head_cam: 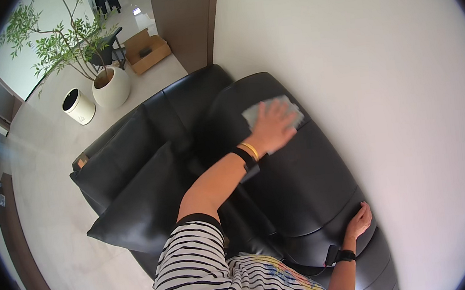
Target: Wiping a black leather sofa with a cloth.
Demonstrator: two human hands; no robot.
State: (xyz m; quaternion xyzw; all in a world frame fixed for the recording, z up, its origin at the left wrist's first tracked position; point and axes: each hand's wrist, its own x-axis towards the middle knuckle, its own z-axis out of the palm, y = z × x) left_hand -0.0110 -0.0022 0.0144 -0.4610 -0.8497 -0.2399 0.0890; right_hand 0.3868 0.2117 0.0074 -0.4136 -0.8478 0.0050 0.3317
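With its fingers spread, my left hand (273, 127) presses a grey cloth (254, 114) flat against the backrest of a black leather sofa (311, 179). The hand looks slightly blurred. A gold bangle (251, 148) and a black wristband (245, 157) circle that wrist. My right hand (359, 221) rests on the top edge of the backrest, beside the white wall. Its fingers lie close together, and their grip is partly hidden. Another black band with a small box (332, 255) is on the right wrist. Two black cushions, one nearer (138, 212) and one farther (119, 164), lean on the sofa's left side.
The white wall (334, 72) runs along the sofa's back. Beyond the far armrest (193, 86) stand a white waste bin (82, 109), a potted tree in a round white planter (114, 91), an open cardboard box (148, 54) and a dark chair (108, 52).
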